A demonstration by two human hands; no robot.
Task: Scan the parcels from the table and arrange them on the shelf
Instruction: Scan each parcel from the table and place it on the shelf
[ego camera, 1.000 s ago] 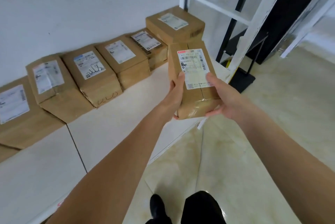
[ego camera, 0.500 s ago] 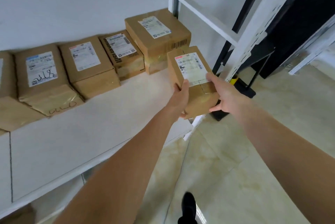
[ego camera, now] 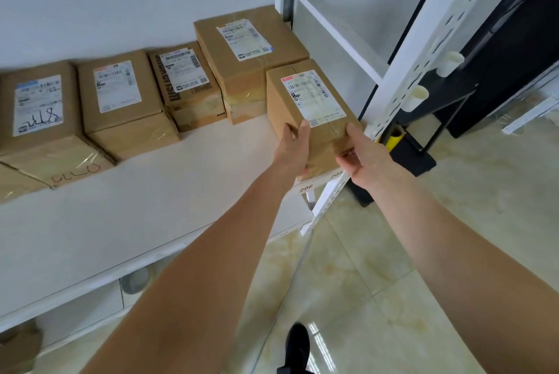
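Both hands grip the parcel (ego camera: pixel 311 119) at its near end, left hand (ego camera: pixel 295 148) and right hand (ego camera: pixel 361 155) either side; it sits at the shelf's (ego camera: pixel 151 213) right front corner, long axis pointing toward the back row.

A brown labelled parcel (ego camera: pixel 305 107) sits at the shelf's (ego camera: pixel 151 222) right end, just beside four other parcels (ego camera: pixel 187 83).

White shelf (ego camera: pixel 157 210): four labelled cardboard parcels (ego camera: pixel 248 49) along back wall; fifth parcel (ego camera: pixel 305 107) at right end.
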